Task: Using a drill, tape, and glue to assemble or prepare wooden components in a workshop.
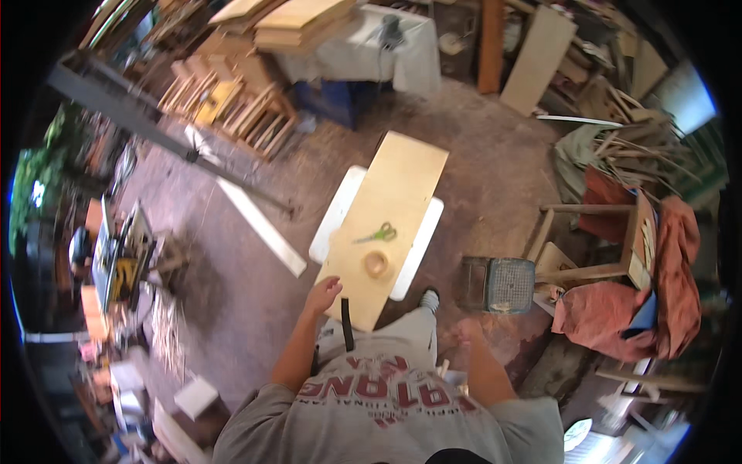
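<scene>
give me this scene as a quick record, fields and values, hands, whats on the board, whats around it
setting: cluttered wood workshop, seen from above
work surface: light wooden board lying on a white table
on board: green-handled scissors; roll of tape
left hand: at the near edge of the board, holding nothing
right hand: off the board, by the person's side; grip unclear
dark strip: hangs off the board's near edge
right of board: mesh crate on the floor, wooden stool, red cloth
far side: stacked planks

L hand [323, 295] on plywood board [390, 216] edge; scissors [379, 233], tape roll [376, 264] on it.
</scene>
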A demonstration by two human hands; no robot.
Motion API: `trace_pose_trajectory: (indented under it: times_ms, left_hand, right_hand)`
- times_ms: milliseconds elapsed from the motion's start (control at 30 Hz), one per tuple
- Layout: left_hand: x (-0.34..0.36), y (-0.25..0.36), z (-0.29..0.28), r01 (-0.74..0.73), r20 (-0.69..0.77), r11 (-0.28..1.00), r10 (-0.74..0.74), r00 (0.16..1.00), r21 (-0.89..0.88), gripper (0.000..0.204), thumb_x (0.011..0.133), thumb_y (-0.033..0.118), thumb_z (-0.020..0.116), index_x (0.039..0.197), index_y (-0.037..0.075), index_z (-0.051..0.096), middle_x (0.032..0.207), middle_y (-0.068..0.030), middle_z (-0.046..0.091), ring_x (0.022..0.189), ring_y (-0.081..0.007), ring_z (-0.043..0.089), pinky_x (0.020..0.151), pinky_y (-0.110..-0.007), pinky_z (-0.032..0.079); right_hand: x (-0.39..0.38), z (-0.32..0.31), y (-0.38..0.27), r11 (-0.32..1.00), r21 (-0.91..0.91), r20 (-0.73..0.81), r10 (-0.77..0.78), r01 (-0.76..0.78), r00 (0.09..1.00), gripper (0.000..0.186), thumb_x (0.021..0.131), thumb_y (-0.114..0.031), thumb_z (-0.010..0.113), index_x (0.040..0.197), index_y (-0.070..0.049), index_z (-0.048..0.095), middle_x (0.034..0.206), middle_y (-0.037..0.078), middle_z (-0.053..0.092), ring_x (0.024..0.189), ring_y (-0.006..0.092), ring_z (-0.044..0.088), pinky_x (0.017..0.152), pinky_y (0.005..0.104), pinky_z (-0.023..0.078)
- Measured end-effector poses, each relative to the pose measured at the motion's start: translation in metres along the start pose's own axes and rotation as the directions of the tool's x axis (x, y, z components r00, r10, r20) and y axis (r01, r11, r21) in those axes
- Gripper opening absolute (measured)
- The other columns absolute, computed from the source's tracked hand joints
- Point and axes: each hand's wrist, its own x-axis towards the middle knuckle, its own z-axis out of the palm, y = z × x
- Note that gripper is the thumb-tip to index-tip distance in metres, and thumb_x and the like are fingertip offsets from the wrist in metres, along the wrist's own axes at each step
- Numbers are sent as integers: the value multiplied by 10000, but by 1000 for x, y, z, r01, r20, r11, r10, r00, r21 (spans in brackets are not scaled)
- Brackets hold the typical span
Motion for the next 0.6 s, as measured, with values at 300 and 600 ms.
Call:
trace_pose_trajectory:
  times_ms: [300,600]
  left_hand:
    - [-173,-65,85,204,-513,914,-371,774,-352,427,942,270,660,1283,14,642,1111,-114,711,974,-218,671,864,-318,526]
    - [-208,-116,156,-163,-415,385,-881,227,-908,254,941,227,648,1156,93,660,938,1,672,820,-93,613,619,-252,452]
  right_hand:
    - [131,-117,76,790,-433,121,-426,434,897,134,686,-144,743,798,-78,705,798,150,705,715,350,688,610,481,551]
    - [194,-187,8,863,61,7,-502,501,865,226,866,-170,564,968,-83,746,783,141,689,618,276,644,536,406,516]
